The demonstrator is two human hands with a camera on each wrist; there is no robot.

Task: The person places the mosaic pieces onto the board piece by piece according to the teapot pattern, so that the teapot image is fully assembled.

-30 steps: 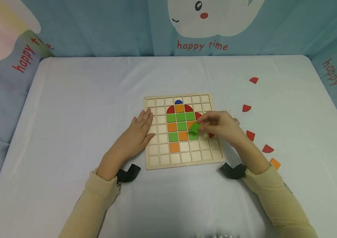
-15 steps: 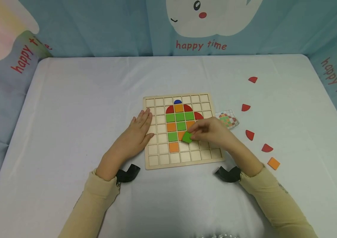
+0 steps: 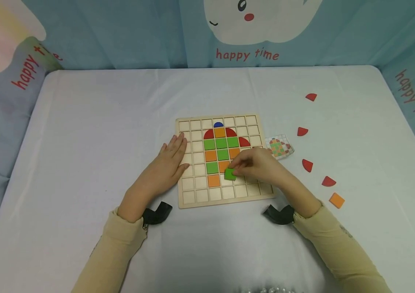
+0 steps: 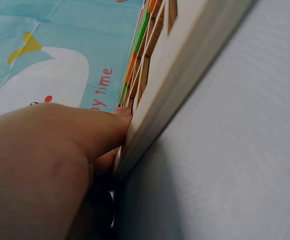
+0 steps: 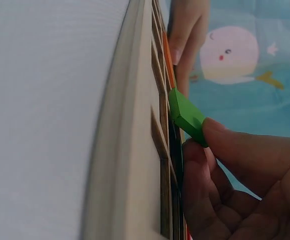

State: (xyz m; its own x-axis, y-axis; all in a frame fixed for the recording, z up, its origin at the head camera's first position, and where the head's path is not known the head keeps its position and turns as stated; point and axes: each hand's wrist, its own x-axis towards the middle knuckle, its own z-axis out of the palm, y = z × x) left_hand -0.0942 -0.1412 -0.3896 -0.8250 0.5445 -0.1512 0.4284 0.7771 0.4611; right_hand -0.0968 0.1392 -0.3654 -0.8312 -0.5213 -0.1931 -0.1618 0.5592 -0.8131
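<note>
My right hand pinches a green square tile between thumb and fingers. In the right wrist view the tile tilts, one edge right at a grid cell of the wooden board. It lies over the cell to the right of a lone orange tile. Green, orange, red and blue pieces fill cells up the board's middle, and the right hand hides some of them. My left hand rests at the board's left edge with its fingers straight. The left wrist view shows the thumb on the frame.
A small pattern card lies just right of the board. Beyond it, several red quarter-round pieces and an orange square tile are scattered on the white table. Shiny beads show at the front edge.
The right hand has carried the green tile left and toward the near side of the board, uncovering the pattern card. The tile has turned to line up with the grid. The left hand stays put.
</note>
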